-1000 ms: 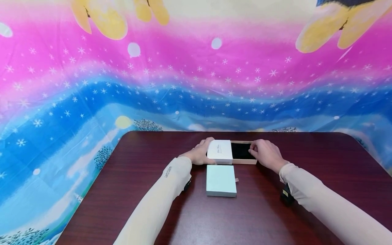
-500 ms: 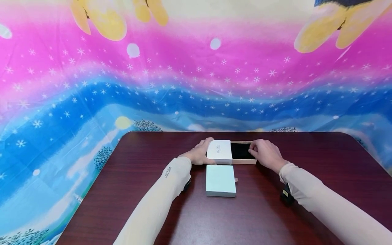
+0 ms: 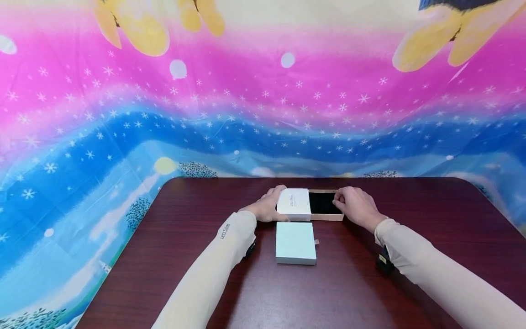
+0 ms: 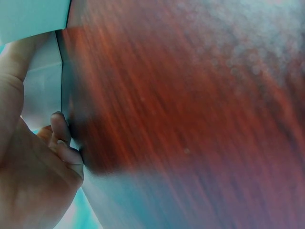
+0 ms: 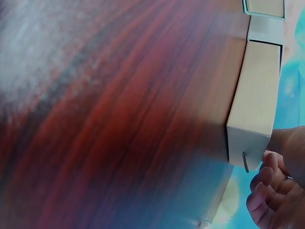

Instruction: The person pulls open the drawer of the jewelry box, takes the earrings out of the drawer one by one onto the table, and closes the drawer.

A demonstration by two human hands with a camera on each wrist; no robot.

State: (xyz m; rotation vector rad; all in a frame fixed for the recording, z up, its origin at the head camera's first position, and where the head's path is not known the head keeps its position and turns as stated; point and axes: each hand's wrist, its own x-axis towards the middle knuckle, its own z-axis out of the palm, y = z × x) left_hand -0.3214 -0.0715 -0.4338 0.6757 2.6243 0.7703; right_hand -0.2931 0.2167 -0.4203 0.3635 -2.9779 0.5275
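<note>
My left hand [image 3: 268, 204] holds the left end of a white box sleeve [image 3: 294, 202], the thumb along its near side and the fingers round the far side. Dark lettering is printed on the sleeve's top. From its right side juts a drawer with pale beige walls [image 3: 326, 217], and a black lining [image 3: 322, 203] shows inside. At the drawer's right end, my right hand [image 3: 360, 206] pinches at the edge of the lining with bent fingers reaching over the wall. The right wrist view shows a small ribbon tab [image 5: 245, 162] on the drawer's end, close to curled fingers [image 5: 259, 195].
A pale mint box [image 3: 295, 243] lies just in front of the white sleeve, with a small tab [image 3: 317, 242] on its right side. Both stand on a dark red-brown wooden table [image 3: 370, 297]. A colourful printed cloth [image 3: 263, 91] hangs behind the table's far edge.
</note>
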